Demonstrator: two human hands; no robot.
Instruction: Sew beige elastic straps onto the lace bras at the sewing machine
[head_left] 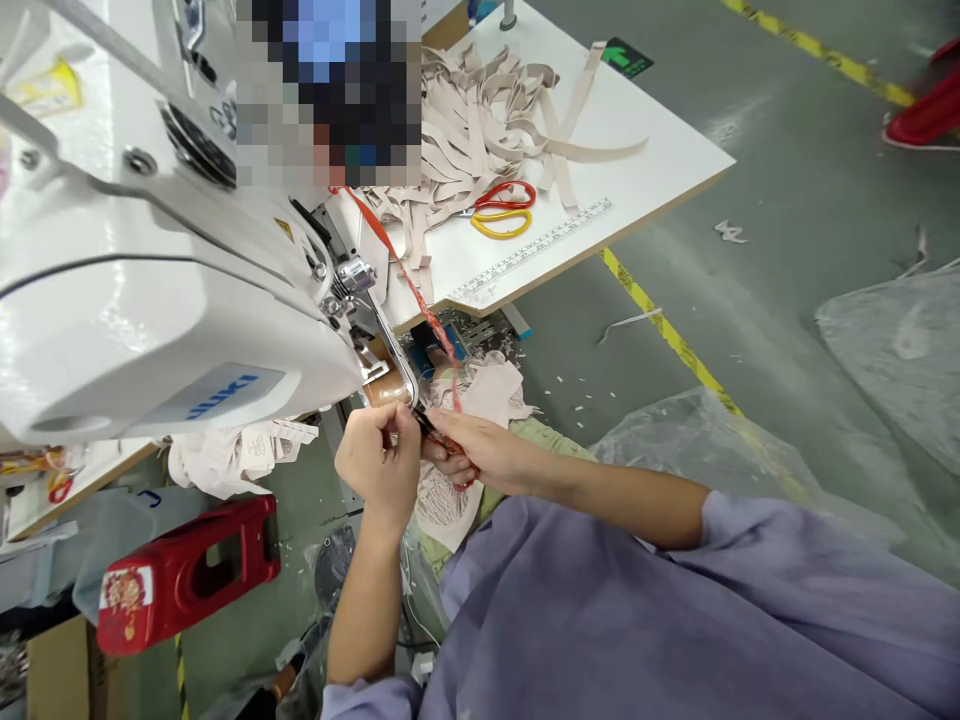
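My left hand (379,462) is closed in a pinch beside the sewing machine's metal arm end; whatever its fingertips hold is hidden. Close against it, my right hand (484,450) is wrapped around small scissors (424,421), whose dark blades point toward the left fingers and whose reddish handle is mostly covered. A red cord (426,312) runs from the machine area down to my right hand. Pale pink fabric (448,507) with a lacy pattern lies over my lap beneath both hands. The white sewing machine head (187,340) stands at the left.
A white table (660,150) carries a heap of beige fabric strips (480,120), red-and-yellow-handled scissors (504,210) and a ruler scale (532,250). More pale fabric (236,455) hangs behind the machine. A red plastic stool (187,570) is at lower left; clear plastic sheeting (712,450) lies on the floor.
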